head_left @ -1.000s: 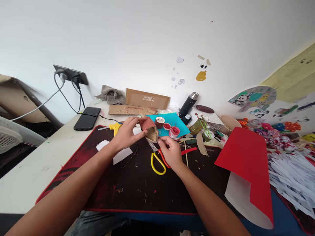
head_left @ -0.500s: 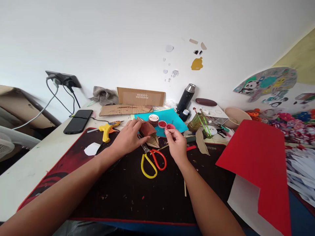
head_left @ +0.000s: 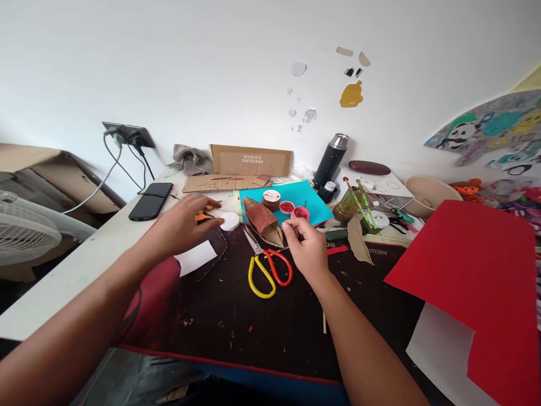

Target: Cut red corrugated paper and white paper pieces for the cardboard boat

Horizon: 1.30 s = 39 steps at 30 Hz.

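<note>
My left hand [head_left: 183, 223] is open, thumb and fingers apart, with the thumb tip beside a round white lid [head_left: 229, 221]. It hides most of a yellow and orange glue gun. My right hand [head_left: 307, 248] has thumb and forefinger pinched together just in front of a pink-rimmed pot of red paint [head_left: 301, 213]; anything between the fingertips is too small to make out. Left of it lies a pointed cardboard piece with a reddish-brown painted band [head_left: 262, 219]. A second small red pot [head_left: 287, 208] and a brown jar with a white lid [head_left: 271, 198] stand on a blue sheet [head_left: 315, 197].
Scissors with yellow and red handles [head_left: 270, 273] lie on the dark mat [head_left: 236, 332]. Red card [head_left: 469, 282] covers the right side. Behind stand a black flask [head_left: 332, 159] and a jar with brushes [head_left: 350, 204]. A phone [head_left: 151, 201] lies at left.
My left hand has moved left, off the brown-painted cardboard piece, and the white lid now shows. My right hand stays low in front of the pink-rimmed pot. The view has shifted slightly.
</note>
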### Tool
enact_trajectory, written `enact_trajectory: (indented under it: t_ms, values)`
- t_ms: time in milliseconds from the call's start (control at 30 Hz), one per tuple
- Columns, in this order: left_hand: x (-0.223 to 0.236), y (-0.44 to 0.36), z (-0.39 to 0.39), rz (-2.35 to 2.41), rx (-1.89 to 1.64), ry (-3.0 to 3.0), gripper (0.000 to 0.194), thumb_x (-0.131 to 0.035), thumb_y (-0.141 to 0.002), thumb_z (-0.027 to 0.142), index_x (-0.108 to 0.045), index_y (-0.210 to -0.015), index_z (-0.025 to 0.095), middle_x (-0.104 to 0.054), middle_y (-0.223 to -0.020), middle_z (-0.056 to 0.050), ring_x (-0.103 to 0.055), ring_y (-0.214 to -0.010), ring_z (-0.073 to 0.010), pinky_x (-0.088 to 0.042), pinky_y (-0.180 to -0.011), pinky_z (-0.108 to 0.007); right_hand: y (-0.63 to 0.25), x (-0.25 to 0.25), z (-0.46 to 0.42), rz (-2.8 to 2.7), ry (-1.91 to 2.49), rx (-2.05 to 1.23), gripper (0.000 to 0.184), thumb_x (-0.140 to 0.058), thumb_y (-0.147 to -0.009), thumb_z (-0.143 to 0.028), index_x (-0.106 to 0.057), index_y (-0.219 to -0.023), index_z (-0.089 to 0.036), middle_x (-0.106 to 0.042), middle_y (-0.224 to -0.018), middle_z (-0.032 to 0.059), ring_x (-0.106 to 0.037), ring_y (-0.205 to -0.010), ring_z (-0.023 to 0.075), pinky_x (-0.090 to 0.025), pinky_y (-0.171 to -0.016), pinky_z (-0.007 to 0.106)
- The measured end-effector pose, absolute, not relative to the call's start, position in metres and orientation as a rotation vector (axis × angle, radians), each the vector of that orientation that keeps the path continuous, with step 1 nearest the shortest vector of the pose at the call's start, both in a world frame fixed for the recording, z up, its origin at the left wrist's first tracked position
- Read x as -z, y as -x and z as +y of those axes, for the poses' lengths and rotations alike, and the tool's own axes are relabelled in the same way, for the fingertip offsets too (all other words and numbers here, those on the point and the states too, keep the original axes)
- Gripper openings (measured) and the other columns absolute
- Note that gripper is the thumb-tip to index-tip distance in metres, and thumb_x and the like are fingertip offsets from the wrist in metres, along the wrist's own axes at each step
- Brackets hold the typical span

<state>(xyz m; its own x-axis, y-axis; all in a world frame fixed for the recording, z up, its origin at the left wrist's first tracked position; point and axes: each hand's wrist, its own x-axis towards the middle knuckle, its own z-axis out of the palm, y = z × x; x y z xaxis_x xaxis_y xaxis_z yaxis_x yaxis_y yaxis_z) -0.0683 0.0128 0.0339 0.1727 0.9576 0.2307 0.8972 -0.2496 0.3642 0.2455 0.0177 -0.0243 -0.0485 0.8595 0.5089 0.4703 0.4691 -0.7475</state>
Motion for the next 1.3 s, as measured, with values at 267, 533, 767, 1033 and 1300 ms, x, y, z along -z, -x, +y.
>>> enact_trajectory:
  t_ms: [267, 533, 767, 1033, 1300]
  values:
    - [-0.021, 0.166, -0.022, 2.155, -0.096, -1.923, 0.065, -0.05, -0.089, 0.066, -0.074, -0.123, 0.016, -0.077, -0.119, -0.018, -0.07, -0.108, -0.0397, -0.052, -0.096, -0.049, -0.237, 0.019, 0.002, -1.73, 1.063, -0.442, 0.02, -0.066, -0.106, -0.035, -0.077, -0.095, -0.021, -0.067, -0.066, -0.0013, -0.058, -0.057, 0.0153, -0.045, -0.06, 0.027]
    - [0.005, 0.176, -0.024, 1.968, -0.221, -1.888, 0.082, -0.064, -0.078, 0.073, -0.071, -0.139, 0.018, -0.067, -0.137, -0.018, -0.067, -0.12, -0.0412, -0.053, -0.105, -0.05, -0.208, 0.014, -0.019, -1.857, 0.942, -0.55, 0.019, -0.066, -0.106, -0.031, -0.077, -0.094, -0.022, -0.07, -0.068, -0.0011, -0.06, -0.056, 0.0142, -0.046, -0.059, 0.025]
    - [0.01, 0.185, -0.017, 1.901, -0.329, -1.904, 0.058, -0.074, -0.069, 0.07, -0.075, -0.107, 0.026, -0.077, -0.113, -0.01, -0.069, -0.105, -0.0368, -0.055, -0.093, -0.041, -0.163, 0.0, -0.029, -2.344, 1.178, -0.674, 0.018, -0.074, -0.105, -0.038, -0.081, -0.117, -0.026, -0.081, -0.078, 0.0003, -0.075, -0.07, 0.0208, -0.045, -0.066, 0.029]
    - [0.015, 0.185, -0.023, 1.886, -0.488, -1.815, 0.049, -0.076, -0.069, 0.061, -0.072, -0.103, 0.027, -0.078, -0.106, -0.008, -0.072, -0.094, -0.0346, -0.055, -0.083, -0.041, -0.111, -0.008, -0.01, -2.695, 1.436, -0.489, 0.038, -0.065, -0.11, -0.052, -0.076, -0.13, -0.022, -0.086, -0.103, 0.0142, -0.081, -0.099, 0.0348, -0.051, -0.077, 0.038]
    - [0.023, 0.193, -0.023, 1.806, -0.475, -1.849, 0.059, -0.074, -0.071, 0.058, -0.078, -0.12, 0.025, -0.079, -0.119, -0.012, -0.073, -0.108, -0.0396, -0.056, -0.096, -0.047, -0.085, -0.004, 0.006, -2.687, 1.551, -0.588, 0.042, -0.076, -0.102, -0.056, -0.073, -0.126, -0.021, -0.084, -0.109, 0.013, -0.079, -0.104, 0.0335, -0.05, -0.077, 0.036]
